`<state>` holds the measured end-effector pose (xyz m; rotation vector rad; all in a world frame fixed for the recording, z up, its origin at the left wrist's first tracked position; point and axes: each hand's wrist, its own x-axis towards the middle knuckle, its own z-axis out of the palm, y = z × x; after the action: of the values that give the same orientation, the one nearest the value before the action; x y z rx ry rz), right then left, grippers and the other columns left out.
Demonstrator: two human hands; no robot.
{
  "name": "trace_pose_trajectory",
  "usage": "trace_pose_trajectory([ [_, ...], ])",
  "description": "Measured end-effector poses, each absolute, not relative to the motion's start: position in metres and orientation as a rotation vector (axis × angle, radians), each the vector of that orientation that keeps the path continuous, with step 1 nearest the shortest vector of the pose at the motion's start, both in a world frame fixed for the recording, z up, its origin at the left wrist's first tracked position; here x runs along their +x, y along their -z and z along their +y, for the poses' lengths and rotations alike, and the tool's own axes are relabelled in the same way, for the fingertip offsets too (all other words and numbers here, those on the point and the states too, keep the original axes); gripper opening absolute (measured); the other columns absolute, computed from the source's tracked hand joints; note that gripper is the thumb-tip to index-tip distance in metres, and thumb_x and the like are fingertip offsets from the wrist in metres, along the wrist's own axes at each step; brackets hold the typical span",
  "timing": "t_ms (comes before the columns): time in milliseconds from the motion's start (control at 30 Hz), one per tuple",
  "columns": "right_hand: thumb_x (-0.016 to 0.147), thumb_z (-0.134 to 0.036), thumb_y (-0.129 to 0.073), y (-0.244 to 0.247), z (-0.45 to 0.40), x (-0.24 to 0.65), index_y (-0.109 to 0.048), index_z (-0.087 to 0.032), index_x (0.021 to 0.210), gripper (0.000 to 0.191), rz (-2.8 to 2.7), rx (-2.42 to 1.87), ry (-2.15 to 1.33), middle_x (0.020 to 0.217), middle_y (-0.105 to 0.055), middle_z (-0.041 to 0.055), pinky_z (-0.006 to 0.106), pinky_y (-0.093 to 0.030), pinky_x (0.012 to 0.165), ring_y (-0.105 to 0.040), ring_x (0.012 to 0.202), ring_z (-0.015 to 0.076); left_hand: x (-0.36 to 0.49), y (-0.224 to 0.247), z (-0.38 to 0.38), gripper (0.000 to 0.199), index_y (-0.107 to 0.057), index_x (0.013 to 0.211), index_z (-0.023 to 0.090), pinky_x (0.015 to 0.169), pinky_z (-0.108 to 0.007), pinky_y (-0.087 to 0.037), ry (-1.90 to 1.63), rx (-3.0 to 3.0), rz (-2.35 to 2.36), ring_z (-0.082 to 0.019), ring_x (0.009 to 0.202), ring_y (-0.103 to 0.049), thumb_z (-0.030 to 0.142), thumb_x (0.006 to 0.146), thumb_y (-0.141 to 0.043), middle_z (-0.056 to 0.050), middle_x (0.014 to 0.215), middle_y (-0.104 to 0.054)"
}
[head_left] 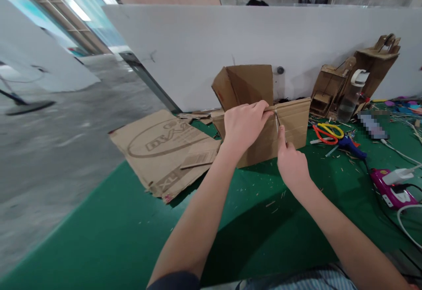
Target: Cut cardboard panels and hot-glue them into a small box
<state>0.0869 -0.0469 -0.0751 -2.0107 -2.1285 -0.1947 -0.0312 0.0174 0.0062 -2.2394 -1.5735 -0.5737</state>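
Evidently, in the head view, the left hand (245,122) gripped the top edge of the cardboard box (259,147), which stood on the green desk (132,228). The right hand (292,162) was closed around a slim tool (277,117), index finger extended along it, its tip at the box's front panel. A slip seemed the chief risk: the left fingertips sat just beside the tip, and thin cardboard might buckle under pressure. Left of the box, a flat cardboard sheet (154,145) appeared to jut past the desk's edge, so a nudge could tip it off. The white partition (184,48) limited room behind the box; scissors (325,133) and a blue glue gun (352,146) crowded its right. In front of it, scrap-strewn desk left room for moving.
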Motion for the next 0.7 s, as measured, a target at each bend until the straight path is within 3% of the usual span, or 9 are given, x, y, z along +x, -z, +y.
trace_pose_trajectory([
  [700,0.092,-0.006,-0.035,0.027,-0.033,0.084,-0.011,-0.007,0.155,0.067,-2.176,-1.951,0.103,0.091,-0.068,0.0181,0.034,-0.056,0.067,-0.069,0.074,0.021,-0.031,-0.003,0.019,0.032,-0.064,0.099,0.023,0.064,-0.032,-0.037,0.597,-2.217,-1.576,-0.026,0.087,-0.067,0.042,0.098,-0.039,-0.007,0.09,-0.075],
])
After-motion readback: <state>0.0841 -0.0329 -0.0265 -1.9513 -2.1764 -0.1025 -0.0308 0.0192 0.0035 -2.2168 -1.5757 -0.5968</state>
